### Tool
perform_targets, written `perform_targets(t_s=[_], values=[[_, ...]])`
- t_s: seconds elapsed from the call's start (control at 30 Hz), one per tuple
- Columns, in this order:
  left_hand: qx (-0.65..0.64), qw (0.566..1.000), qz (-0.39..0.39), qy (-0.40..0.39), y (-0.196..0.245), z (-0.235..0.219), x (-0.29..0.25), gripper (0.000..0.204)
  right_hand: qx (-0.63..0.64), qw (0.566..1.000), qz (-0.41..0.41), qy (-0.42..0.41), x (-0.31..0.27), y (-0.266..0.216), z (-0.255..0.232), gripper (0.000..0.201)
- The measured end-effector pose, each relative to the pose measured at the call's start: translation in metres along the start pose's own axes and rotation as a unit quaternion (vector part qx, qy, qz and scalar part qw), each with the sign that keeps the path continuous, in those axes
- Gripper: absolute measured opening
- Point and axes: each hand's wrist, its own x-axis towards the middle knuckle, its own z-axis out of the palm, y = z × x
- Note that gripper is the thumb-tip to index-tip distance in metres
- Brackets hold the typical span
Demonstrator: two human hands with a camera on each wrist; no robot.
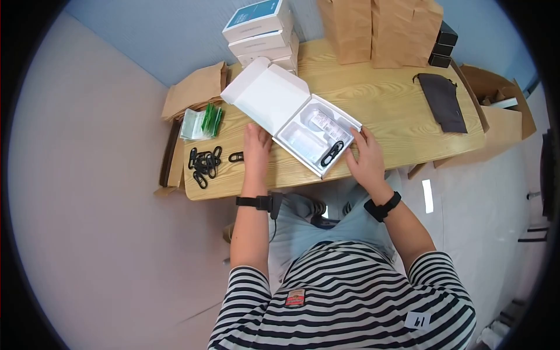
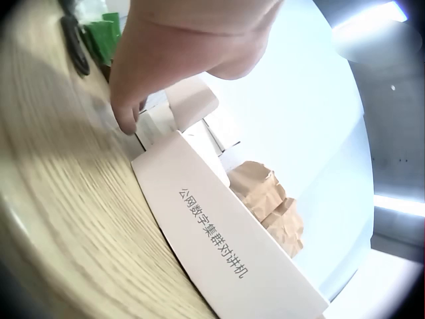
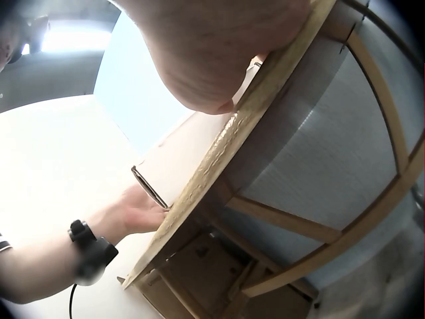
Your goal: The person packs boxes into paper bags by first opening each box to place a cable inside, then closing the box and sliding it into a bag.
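An open white cardboard box (image 1: 302, 162) lies angled near the table's front edge, its lid (image 1: 262, 96) folded back to the far left. Inside are clear-wrapped items (image 1: 326, 123), one with printed labels, and a black looped cord (image 1: 332, 153). Beside the box's left corner, my left hand (image 1: 256, 149) rests low at the table with fingers extended forward. My right hand (image 1: 367, 160) touches the box's right side with thumb and fingers spread along the edge. In the left wrist view, printed characters run along the white box wall (image 2: 219, 232).
Several black looped cords (image 1: 204, 163) and green-and-clear packets (image 1: 204, 121) lie at the left. White boxes (image 1: 259, 29) are stacked at the back, near brown paper bags (image 1: 402, 35). A dark drawstring pouch (image 1: 442, 102) lies right; a cardboard carton (image 1: 490, 128) stands beyond that edge.
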Motion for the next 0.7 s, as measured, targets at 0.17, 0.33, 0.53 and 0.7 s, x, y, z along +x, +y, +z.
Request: perform_targets(t_s=[0.17,0.33,0.53,0.7], values=[[-0.012,0.997,-0.02,-0.078,-0.004,0.02,-0.018,0.061,0.004,1.0,0.003,0.002,-0.001,0.0,-0.003,0.058],[0.049,0.988,0.052,-0.135,-0.023,0.006,-0.019,0.059,-0.009,1.0,0.006,0.018,-0.005,0.005,0.002,0.069],[0.117,0.969,0.093,-0.199,-0.037,-0.001,-0.035,0.067,-0.002,1.0,0.006,0.016,-0.005,0.008,0.001,0.07],[0.184,0.942,0.165,-0.228,-0.049,-0.007,-0.032,0.069,0.001,1.0,0.02,0.021,-0.005,0.009,0.001,0.069]])
